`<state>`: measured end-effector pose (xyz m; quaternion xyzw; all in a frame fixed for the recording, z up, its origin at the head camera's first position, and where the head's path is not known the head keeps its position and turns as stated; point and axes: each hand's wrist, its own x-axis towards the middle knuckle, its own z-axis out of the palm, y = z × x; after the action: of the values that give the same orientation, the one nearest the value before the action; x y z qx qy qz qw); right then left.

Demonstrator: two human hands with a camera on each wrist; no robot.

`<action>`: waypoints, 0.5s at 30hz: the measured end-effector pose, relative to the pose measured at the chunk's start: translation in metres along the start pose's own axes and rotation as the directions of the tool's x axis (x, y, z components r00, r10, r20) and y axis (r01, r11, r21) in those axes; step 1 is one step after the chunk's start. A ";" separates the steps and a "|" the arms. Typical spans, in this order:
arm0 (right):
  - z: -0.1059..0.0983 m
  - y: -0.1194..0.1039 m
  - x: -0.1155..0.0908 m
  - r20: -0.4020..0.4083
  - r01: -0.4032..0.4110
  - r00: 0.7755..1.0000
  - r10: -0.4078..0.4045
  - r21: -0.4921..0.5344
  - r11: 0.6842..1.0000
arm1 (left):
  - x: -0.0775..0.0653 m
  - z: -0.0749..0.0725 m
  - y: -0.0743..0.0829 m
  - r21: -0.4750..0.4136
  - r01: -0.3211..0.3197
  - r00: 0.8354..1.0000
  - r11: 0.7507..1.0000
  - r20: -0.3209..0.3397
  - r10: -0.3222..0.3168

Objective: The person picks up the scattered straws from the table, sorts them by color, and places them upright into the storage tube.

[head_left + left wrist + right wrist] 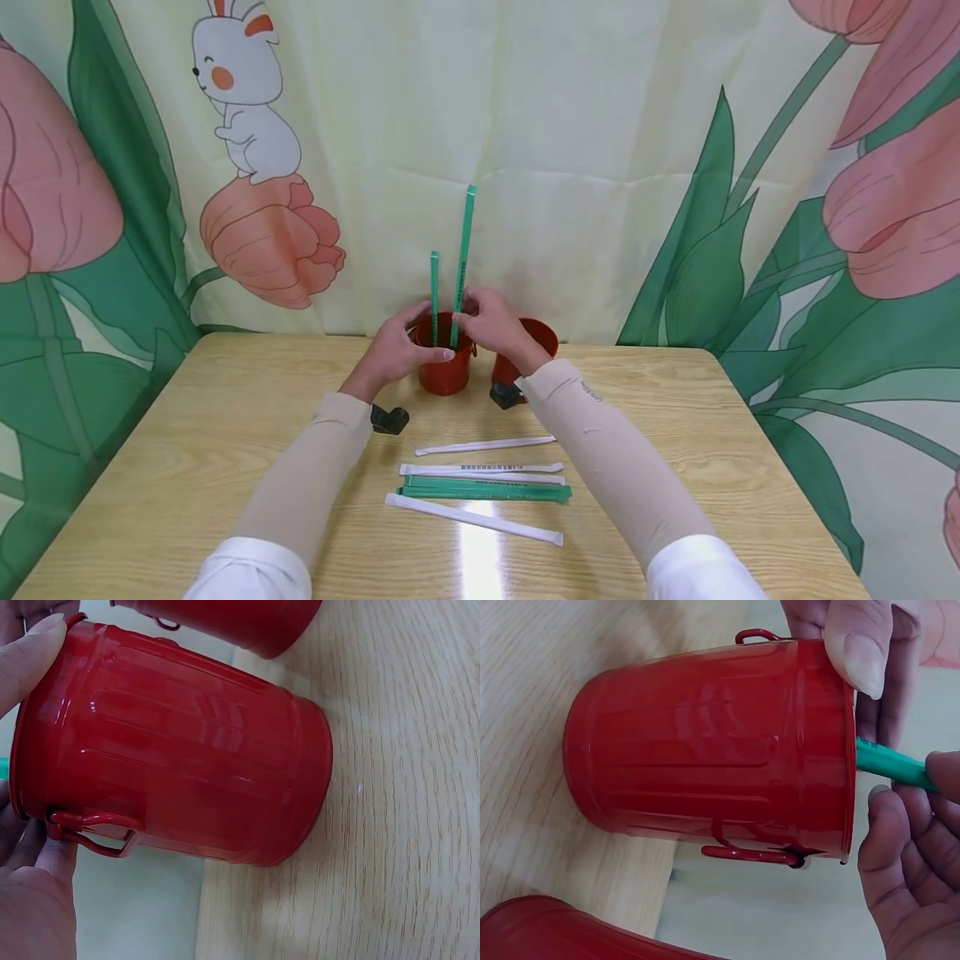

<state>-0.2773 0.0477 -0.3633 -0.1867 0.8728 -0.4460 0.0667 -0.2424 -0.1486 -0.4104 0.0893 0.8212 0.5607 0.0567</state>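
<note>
My left hand (396, 352) grips a small red metal pail (187, 742) around its rim, thumb along the near side. The pail stands upright on the table and has small side handles. My right hand (492, 320) pinches a long green-wrapped straw (464, 242) whose lower end is inside the pail mouth. A second green-wrapped straw (434, 292) leans in the same pail, reaching less high. To the right stands another red pail (506, 371), partly hidden behind my right wrist.
On the wooden table (285, 392) nearer me lie green-wrapped straws (495, 492) and several white-wrapped straws (476, 518), roughly side by side. A curtain (570, 167) printed with tulips and a rabbit hangs directly behind the table's far edge.
</note>
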 end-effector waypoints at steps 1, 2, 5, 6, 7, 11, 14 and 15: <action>0.001 0.001 0.000 0.005 0.005 1.000 -0.005 -0.012 1.000 | 0.000 0.000 -0.001 -0.001 0.001 1.000 1.000 0.000 -0.001; 0.001 0.002 0.000 0.011 0.007 1.000 -0.007 -0.023 1.000 | 0.000 0.000 -0.002 -0.001 0.002 1.000 1.000 0.000 -0.002; 0.002 0.003 0.001 0.019 0.020 1.000 -0.019 -0.056 0.998 | 0.000 0.001 -0.002 -0.005 0.000 1.000 1.000 0.001 0.000; 0.002 0.003 0.001 0.022 0.020 1.000 -0.019 -0.064 0.998 | 0.000 0.001 -0.002 -0.006 -0.002 1.000 1.000 0.000 0.002; 0.002 0.003 0.001 0.027 0.021 0.999 -0.019 -0.071 0.997 | 0.001 0.001 -0.002 -0.007 -0.004 1.000 1.000 0.000 0.004; 0.002 0.003 0.002 0.045 0.020 0.999 -0.016 -0.079 0.997 | 0.000 0.001 -0.001 -0.014 -0.012 1.000 1.000 -0.001 0.012; 0.001 0.003 0.002 0.049 0.011 0.999 -0.007 -0.077 0.997 | 0.001 0.001 -0.001 -0.016 -0.013 1.000 1.000 0.001 0.013; 0.001 0.002 0.002 0.047 0.001 0.999 0.003 -0.077 0.997 | 0.001 0.001 -0.001 -0.015 -0.013 1.000 1.000 0.001 0.013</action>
<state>-0.2793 0.0474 -0.3657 -0.1990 0.8877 -0.4075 0.0802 -0.2431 -0.1483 -0.4117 0.0946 0.8163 0.5673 0.0543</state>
